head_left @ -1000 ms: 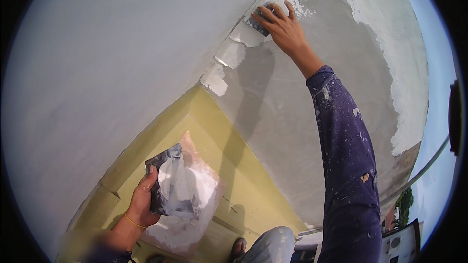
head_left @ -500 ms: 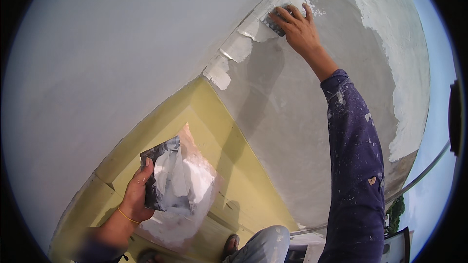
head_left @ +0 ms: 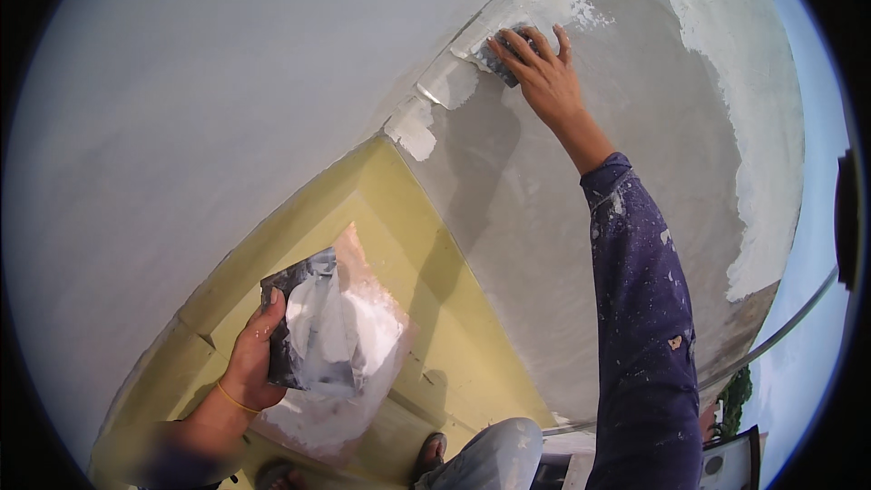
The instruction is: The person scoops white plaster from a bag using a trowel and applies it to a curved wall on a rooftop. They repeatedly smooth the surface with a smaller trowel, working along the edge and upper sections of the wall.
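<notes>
My left hand grips a dark flat putty spreader whose face carries a thick smear of white putty. Up on the grey wall, my right hand holds a small dark scraper, its fingers bent over the back. The blade lies against the wall near the corner seam, on a band of fresh white putty. Separate white putty patches continue down that seam. Behind the left hand's spreader is a putty-covered sheet.
A smooth pale wall meets the grey wall along the seam. Below is a yellow-green ledge, with my feet and a jeans-clad knee at the bottom. Dried white putty borders the grey wall; a grey pipe runs at right.
My right hand and its scraper have slid down and left along the seam, over the putty there. My left hand with its spreader has stayed nearly still.
</notes>
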Demonstrator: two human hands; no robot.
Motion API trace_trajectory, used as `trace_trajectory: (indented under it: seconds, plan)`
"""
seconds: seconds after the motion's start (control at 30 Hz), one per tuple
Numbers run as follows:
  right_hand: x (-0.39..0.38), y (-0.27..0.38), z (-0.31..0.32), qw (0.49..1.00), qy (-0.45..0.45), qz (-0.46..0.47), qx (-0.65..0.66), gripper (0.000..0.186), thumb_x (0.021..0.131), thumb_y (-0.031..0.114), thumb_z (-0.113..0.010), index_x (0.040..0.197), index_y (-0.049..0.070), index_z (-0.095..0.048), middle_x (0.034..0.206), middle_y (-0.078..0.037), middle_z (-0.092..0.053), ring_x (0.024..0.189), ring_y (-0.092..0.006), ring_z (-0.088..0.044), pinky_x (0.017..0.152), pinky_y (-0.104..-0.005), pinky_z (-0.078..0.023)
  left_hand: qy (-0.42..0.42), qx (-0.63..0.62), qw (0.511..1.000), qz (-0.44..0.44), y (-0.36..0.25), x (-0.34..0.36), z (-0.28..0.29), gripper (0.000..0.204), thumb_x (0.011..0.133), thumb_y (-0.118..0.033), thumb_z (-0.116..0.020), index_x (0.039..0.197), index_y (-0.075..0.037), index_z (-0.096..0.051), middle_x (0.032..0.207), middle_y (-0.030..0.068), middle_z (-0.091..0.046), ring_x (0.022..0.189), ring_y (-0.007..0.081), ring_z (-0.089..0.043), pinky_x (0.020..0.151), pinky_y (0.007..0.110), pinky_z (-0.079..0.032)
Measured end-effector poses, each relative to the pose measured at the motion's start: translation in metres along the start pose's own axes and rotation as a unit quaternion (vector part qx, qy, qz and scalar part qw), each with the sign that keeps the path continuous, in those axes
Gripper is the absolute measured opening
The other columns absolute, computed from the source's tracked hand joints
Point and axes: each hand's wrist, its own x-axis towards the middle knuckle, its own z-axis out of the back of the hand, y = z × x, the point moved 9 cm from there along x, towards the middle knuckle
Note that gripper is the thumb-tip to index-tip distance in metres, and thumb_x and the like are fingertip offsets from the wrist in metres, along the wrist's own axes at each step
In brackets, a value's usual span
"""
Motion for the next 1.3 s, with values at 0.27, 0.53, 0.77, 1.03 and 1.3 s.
trace_trajectory:
  seconds: [0.27, 0.53, 0.77, 1.03, 1.3]
  plan:
    - [0.032, 0.004, -0.031, 0.998, 0.050, 0.002, -0.028, 0.054, 0.093, 0.009, -0.054, 0.143, 0.031, -0.052, 0.143, 0.009, -0.049, 0.135, -0.0143, -0.043, 0.122, -0.0518, -0.018, -0.006, 0.033, 0.999, 0.021, 0.000, -0.003, -0.002, 0.055, 0.105, -0.049, -0.042, 0.145, -0.011, -0.045, 0.133, 0.0097, -0.060, 0.118, 0.0274, -0.063, 0.101, 0.049, -0.053]
    - [0.036, 0.003, -0.031, 0.999, 0.050, -0.006, -0.003, 0.056, 0.091, 0.005, -0.054, 0.141, 0.031, -0.054, 0.143, 0.009, -0.049, 0.134, -0.0134, -0.044, 0.121, -0.0524, -0.018, -0.007, 0.033, 0.999, 0.020, 0.002, -0.002, 0.002, 0.055, 0.104, -0.049, -0.044, 0.145, -0.011, -0.045, 0.134, 0.0097, -0.060, 0.119, 0.0271, -0.063, 0.101, 0.048, -0.052]
    - [-0.015, -0.015, -0.017, 0.996, 0.087, -0.003, -0.005, 0.057, 0.089, 0.008, -0.059, 0.142, 0.029, -0.054, 0.143, 0.010, -0.049, 0.134, -0.0142, -0.043, 0.121, -0.0534, -0.019, -0.028, 0.021, 0.999, 0.025, 0.004, -0.002, 0.005, 0.051, 0.103, -0.048, -0.048, 0.139, -0.013, -0.051, 0.127, 0.0056, -0.064, 0.113, 0.0227, -0.064, 0.099, 0.043, -0.053]
    - [-0.070, -0.007, 0.003, 0.993, 0.102, -0.032, -0.045, 0.063, 0.089, 0.011, -0.059, 0.147, 0.032, -0.047, 0.145, 0.010, -0.047, 0.134, -0.0141, -0.042, 0.122, -0.0532, -0.019, -0.024, 0.025, 0.999, 0.015, 0.000, -0.003, 0.012, 0.054, 0.104, -0.047, -0.046, 0.144, -0.011, -0.046, 0.134, 0.0089, -0.060, 0.120, 0.0260, -0.061, 0.100, 0.046, -0.053]
    - [0.009, 0.044, -0.036, 1.000, 0.011, 0.008, 0.001, 0.052, 0.090, 0.013, -0.056, 0.140, 0.026, -0.054, 0.139, 0.007, -0.049, 0.134, -0.0155, -0.041, 0.122, -0.0529, -0.021, -0.015, 0.022, 0.999, 0.025, 0.003, -0.002, 0.005, 0.051, 0.103, -0.049, -0.048, 0.140, -0.013, -0.051, 0.129, 0.0055, -0.063, 0.116, 0.0230, -0.063, 0.099, 0.044, -0.053]
